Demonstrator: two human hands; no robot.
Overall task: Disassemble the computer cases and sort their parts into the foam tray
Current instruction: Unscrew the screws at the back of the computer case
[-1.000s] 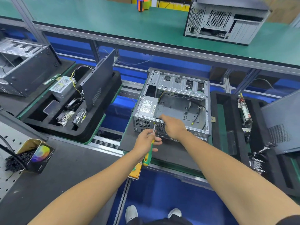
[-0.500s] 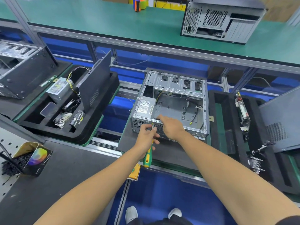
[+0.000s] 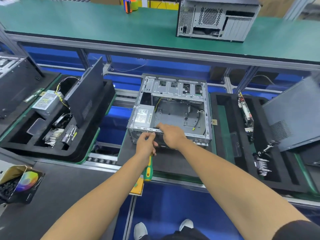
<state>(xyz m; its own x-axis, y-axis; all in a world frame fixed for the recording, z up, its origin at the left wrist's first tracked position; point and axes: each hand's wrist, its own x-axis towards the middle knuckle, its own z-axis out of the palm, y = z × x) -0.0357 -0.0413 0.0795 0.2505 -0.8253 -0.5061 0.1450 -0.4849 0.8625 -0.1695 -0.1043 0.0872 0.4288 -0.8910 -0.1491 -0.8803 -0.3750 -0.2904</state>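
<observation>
Computer case (image 3: 174, 108) under right hand (image 3: 172, 135)

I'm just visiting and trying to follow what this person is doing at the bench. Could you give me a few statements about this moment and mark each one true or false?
1. The left hand grips a screwdriver with a green and yellow handle. True.
2. The open computer case in front of the person still has its power supply inside. True.
3. The right hand is lifting a fan out of the case. False: it rests at the case's near top edge, and no fan shows in it.
4. The foam tray on the left holds no parts. False: it holds a power supply, a side panel and smaller parts.
5. Another computer case stands on the green shelf behind. True.
</observation>
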